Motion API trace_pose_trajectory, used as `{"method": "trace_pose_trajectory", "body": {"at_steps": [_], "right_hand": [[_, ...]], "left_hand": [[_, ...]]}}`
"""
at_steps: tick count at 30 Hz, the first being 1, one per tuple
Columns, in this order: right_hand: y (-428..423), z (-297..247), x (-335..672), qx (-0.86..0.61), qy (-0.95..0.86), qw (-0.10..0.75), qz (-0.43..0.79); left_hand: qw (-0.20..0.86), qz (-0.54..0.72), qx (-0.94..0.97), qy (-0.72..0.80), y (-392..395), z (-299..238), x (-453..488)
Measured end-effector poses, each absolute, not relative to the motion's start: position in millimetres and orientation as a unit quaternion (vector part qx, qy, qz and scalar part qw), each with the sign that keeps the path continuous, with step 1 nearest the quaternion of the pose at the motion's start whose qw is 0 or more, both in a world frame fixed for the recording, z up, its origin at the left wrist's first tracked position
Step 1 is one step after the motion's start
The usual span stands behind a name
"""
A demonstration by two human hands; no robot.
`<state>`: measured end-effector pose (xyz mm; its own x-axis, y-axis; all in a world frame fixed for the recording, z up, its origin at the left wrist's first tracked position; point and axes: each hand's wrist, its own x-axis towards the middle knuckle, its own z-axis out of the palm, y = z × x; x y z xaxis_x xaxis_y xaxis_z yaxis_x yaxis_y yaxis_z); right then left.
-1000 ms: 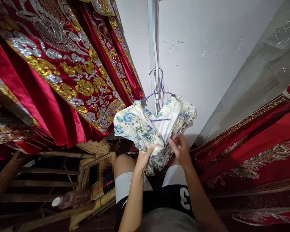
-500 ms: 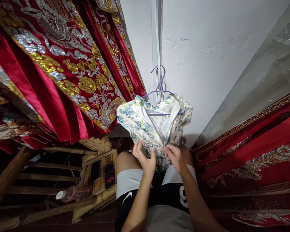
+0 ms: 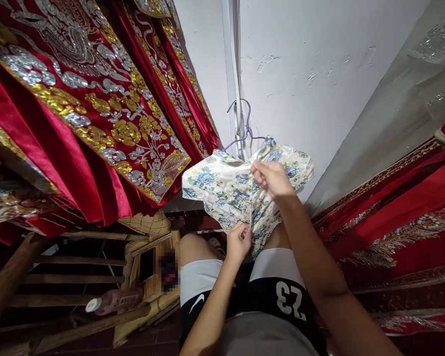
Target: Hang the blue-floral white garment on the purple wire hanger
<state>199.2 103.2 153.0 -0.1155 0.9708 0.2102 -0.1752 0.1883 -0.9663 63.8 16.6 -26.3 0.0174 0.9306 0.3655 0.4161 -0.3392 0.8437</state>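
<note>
A short-sleeved floral shirt (image 3: 226, 190), white with blue and yellow flowers, hangs on a purple wire hanger (image 3: 247, 131) in front of me. My right hand (image 3: 272, 179) is closed on the front edge of the shirt near the collar. Lower down the same edge, my left hand (image 3: 239, 240) pinches the cloth. Between the two hands the front edge runs nearly straight up and down. The lower part of the shirt hangs between my knees.
Red embroidered cloth (image 3: 133, 113) hangs close on the left, and more red beaded cloth (image 3: 404, 212) on the right. A white wall (image 3: 292, 64) stands behind the hanger. At lower left, a bottle (image 3: 114, 300) lies by a bamboo chair (image 3: 77, 279).
My right hand has moved up to the collar area, pulling the front edge taut. My left hand has gone from spread fingers to a pinch on the edge. The neckline has closed up.
</note>
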Motion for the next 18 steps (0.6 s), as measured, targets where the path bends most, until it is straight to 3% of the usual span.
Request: {"method": "trace_pose_trajectory", "body": {"at_steps": [4, 8, 12, 18], "right_hand": [[123.0, 188.8, 190.0, -0.343, -0.528, 0.610, 0.482], [114.6, 184.3, 185.0, -0.336, -0.541, 0.605, 0.479], [106.0, 174.9, 184.4, -0.345, -0.561, 0.595, 0.461], [113.2, 166.3, 186.4, -0.333, -0.599, 0.600, 0.413]], "left_hand": [[0.266, 0.425, 0.694, 0.517, 29.2, -28.4, 58.3], [0.291, 0.373, 0.741, 0.477, 55.0, 24.7, 45.0], [0.182, 0.568, 0.689, 0.412, 84.2, 120.1, 35.3], [0.052, 0.517, 0.773, 0.364, 106.8, 190.7, 44.5]]}}
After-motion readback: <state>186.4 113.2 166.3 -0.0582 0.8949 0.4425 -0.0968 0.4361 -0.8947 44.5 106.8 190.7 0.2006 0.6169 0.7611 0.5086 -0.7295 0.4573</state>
